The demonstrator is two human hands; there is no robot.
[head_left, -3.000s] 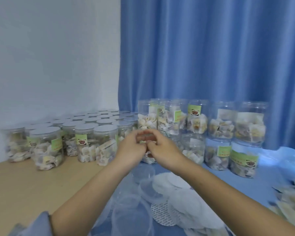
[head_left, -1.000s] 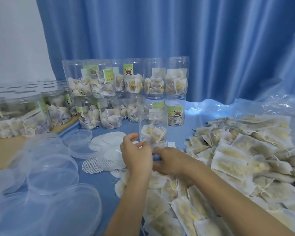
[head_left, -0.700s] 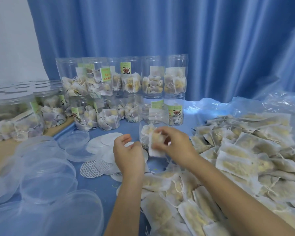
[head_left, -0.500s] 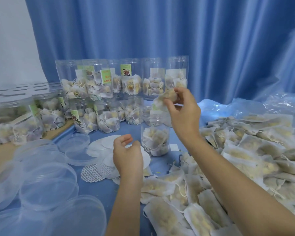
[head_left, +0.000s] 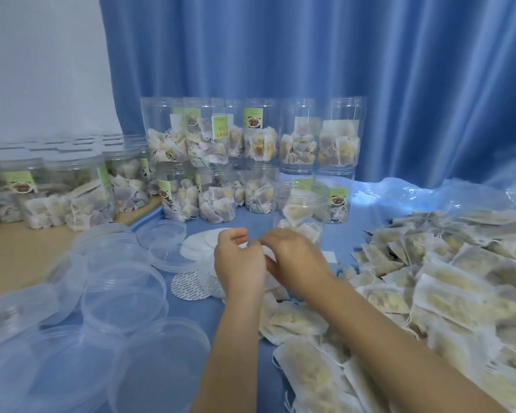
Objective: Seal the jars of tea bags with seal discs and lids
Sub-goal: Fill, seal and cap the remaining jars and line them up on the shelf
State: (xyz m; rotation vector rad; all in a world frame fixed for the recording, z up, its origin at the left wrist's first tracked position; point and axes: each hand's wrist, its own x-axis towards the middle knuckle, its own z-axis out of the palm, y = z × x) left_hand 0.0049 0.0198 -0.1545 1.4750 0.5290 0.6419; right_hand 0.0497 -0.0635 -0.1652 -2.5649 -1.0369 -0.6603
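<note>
Both hands are low in the middle of the frame, right over the heap of seal discs [head_left: 204,242] on the blue table cover [head_left: 242,347]. The left hand [head_left: 239,260] has its fingers curled with thumb and forefinger close together, and the right hand [head_left: 295,257] is bunched up against it – looks like they're picking at one disc between them, but the fingertips are blurred, so I can't tell for sure whether anything is actually pinched.

The open jar [head_left: 303,213] sits just behind the right hand, centre of frame, partly filled with tea bags, mouth still uncovered.

Handling guess: those discs are thin, light and floppy, and they lie overlapping, so they probably cling together. I'd peel one off by its edge rather than grab from the top. The printed one [head_left: 188,286] lies just left of the left wrist.

The clear lids [head_left: 125,296] are spread across the lower left, well within reach of the left hand – light, stiff plastic, likely slippery, best taken by the rim. The jar itself is light too, so it could tip if pressed off-centre.
</note>
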